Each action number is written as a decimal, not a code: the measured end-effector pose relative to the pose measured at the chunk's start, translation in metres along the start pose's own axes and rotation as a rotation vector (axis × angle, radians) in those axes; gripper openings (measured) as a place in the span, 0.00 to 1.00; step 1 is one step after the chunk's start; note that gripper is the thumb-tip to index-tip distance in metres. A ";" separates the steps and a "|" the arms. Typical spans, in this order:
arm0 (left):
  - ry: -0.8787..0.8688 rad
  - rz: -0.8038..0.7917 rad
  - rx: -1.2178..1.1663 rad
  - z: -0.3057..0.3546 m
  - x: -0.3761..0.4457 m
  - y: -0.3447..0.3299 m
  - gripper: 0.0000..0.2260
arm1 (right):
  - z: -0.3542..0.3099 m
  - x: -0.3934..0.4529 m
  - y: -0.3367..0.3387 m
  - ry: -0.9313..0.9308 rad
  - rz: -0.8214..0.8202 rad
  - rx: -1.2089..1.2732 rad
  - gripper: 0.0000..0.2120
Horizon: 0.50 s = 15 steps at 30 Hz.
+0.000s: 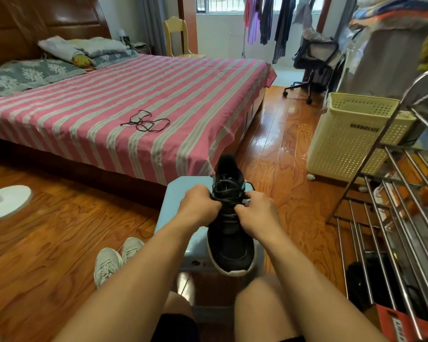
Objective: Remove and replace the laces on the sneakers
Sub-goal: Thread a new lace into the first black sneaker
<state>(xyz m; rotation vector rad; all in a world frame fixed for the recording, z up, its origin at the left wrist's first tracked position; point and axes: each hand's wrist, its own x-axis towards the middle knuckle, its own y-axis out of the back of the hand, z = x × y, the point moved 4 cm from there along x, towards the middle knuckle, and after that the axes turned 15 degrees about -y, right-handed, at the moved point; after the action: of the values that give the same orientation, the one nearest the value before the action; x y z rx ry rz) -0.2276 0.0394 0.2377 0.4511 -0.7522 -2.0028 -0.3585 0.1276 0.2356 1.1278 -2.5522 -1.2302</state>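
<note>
- Nearest the camera, the person's bare knees sit at the bottom edge, and both forearms reach forward over them.
- A black sneaker with a white sole rests on a light blue stool, its toe toward the person and its heel pointing away toward the bed.
- The left hand is at the left side of the lacing area, fingers curled and pinching the black lace threaded through the eyelets.
- The right hand is at the right side of the same area, fingers likewise curled round the lace; the two hands lie just beside each other over the tongue.
- On the wooden floor, left of the stool, a pair of pale grey sneakers stands side by side, laced.
- A white fan base sits on the floor at the far left.
- To the right, a metal shoe rack holds dark shoes and boxes; behind it stands a cream perforated laundry basket.
- Farther off, a loose black lace lies coiled on the pink-and-grey striped bedsheet, well apart from the sneaker.
- Pillows lie at the wooden headboard.
- Beyond the bed are a yellow chair, a black office chair and clothes hanging by the window.
</note>
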 end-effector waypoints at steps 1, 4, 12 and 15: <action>0.006 -0.012 -0.073 -0.003 0.001 0.002 0.05 | 0.002 0.000 -0.001 0.002 -0.030 0.029 0.08; 0.050 -0.027 -0.260 -0.008 -0.001 0.003 0.07 | 0.011 0.004 -0.004 -0.033 -0.145 0.134 0.07; -0.096 0.177 0.306 0.007 -0.016 -0.011 0.15 | 0.006 -0.007 0.000 0.013 0.053 -0.075 0.08; -0.170 0.208 0.401 0.012 -0.011 -0.018 0.13 | 0.001 0.001 0.003 0.003 0.044 -0.172 0.05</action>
<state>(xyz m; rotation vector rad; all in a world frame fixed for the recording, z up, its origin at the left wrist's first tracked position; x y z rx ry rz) -0.2402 0.0595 0.2353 0.4150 -1.2649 -1.7106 -0.3609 0.1289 0.2370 1.0312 -2.4007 -1.4046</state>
